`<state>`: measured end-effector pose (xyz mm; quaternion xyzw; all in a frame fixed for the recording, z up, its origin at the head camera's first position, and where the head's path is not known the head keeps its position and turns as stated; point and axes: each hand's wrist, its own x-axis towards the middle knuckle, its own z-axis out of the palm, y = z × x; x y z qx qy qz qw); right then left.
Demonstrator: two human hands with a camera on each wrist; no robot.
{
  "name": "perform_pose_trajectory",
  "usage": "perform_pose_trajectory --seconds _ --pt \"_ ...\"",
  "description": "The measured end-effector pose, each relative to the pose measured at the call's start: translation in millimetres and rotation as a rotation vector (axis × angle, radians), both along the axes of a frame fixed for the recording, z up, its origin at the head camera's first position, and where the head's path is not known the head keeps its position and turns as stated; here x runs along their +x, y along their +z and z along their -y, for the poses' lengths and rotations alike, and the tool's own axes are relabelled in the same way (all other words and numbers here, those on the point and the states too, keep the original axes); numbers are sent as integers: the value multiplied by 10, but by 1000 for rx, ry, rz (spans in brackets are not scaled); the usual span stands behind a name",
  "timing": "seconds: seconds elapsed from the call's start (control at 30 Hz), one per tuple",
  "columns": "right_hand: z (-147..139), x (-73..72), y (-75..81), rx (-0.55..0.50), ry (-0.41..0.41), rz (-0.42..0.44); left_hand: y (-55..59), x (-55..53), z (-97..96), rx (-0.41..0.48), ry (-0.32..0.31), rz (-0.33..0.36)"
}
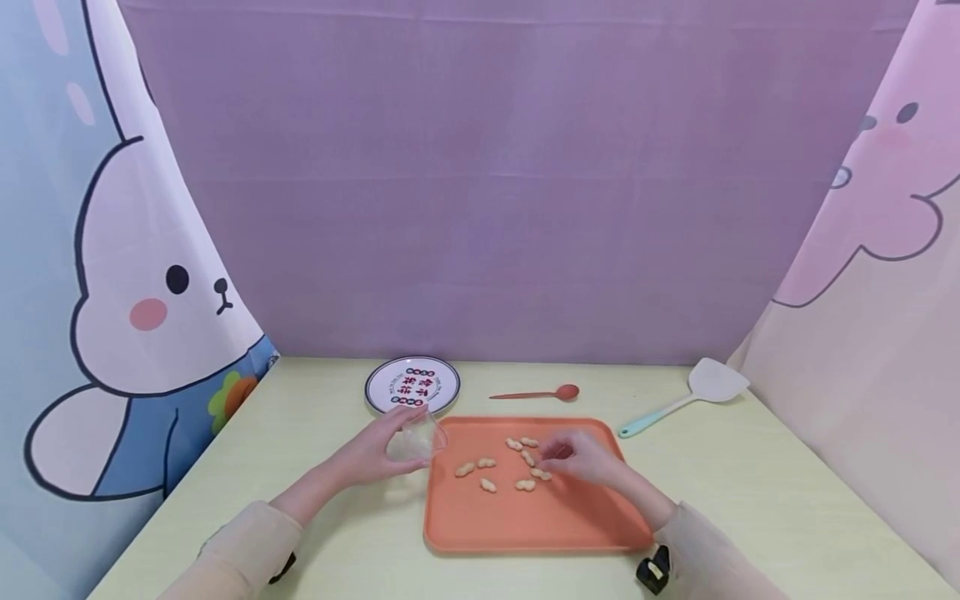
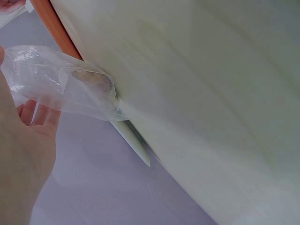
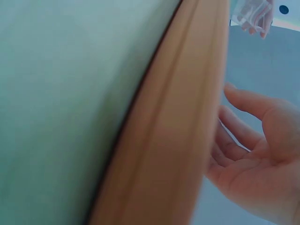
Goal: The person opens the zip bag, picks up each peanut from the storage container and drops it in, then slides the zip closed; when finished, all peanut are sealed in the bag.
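Observation:
My left hand (image 1: 375, 450) holds a clear plastic bag (image 1: 417, 439) near the left rim of an orange tray (image 1: 540, 525). In the left wrist view, a brownish thing shows dimly through the lower end of the bag (image 2: 61, 84); its kind is unclear. Several unshelled peanuts (image 1: 465, 470) lie scattered on the tray. Over the tray's right half, my right hand (image 1: 583, 460) reaches down beside the peanuts. The right wrist view shows that hand's thumb and bent fingers apart, with nothing visible between them; the tray's side hides part of the fingers.
A round plate with dark and red lettering (image 1: 393, 385) is behind the bag. Beyond the tray's far rim lies a red spoon (image 1: 566, 392). A spatula with a pale blade and mint handle (image 1: 712, 381) lies to the right. A purple curtain (image 1: 480, 208) hangs behind the table.

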<state>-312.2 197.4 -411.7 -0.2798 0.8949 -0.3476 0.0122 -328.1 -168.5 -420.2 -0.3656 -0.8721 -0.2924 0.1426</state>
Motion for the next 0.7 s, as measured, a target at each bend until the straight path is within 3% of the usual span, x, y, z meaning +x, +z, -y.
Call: perform_pose_trajectory --seconds 0.37,0.7 --pt "2 12 2 123 -9 -13 3 -7 2 -7 0 -1" --pt "3 13 -7 95 -28 60 2 -3 -6 -13 2 2"
